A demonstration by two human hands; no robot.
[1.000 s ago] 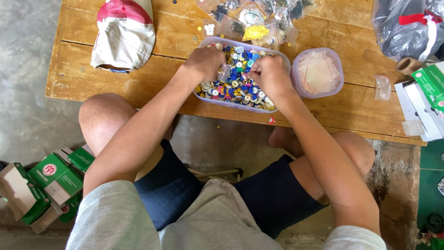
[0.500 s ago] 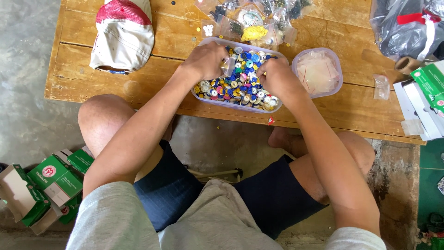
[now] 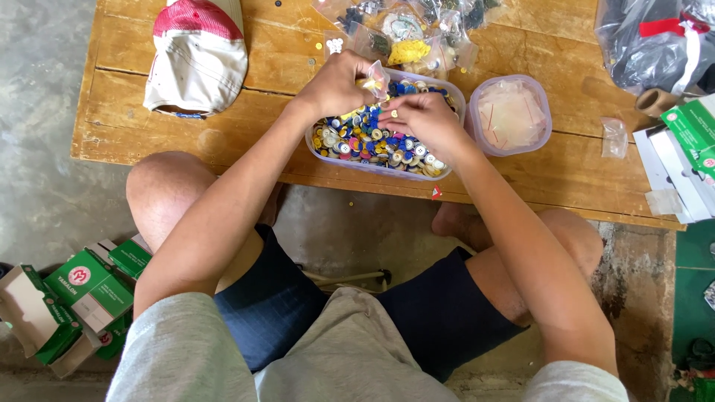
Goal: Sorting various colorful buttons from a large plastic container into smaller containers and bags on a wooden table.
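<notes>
Both hands worked over a clear plastic tub (image 3: 372, 160) heaped with mixed coloured buttons (image 3: 365, 141), which sat near the front edge of the wooden worktop (image 3: 283, 112). The left hand (image 3: 335, 83) was at the tub's 11 o'clock rim, its grip pinched shut on a small clear plastic bag (image 3: 378, 78) held just above the buttons. The right hand (image 3: 424, 119) lay over the middle of the heap, fingers curled together with a narrow grip (a small pale button (image 3: 394, 114) showed at its fingertips, though whether it was truly pinched could not be told).

At 3 o'clock of the tub, just beside it, stood a round clear container (image 3: 512, 113) holding empty little bags. At 12 o'clock lay a pile of filled small bags (image 3: 406, 30). A red-and-cream cap (image 3: 195, 56) rested well apart at 9 o'clock. Green cardboard boxes (image 3: 82, 298) lay on the floor beside the person's left knee.
</notes>
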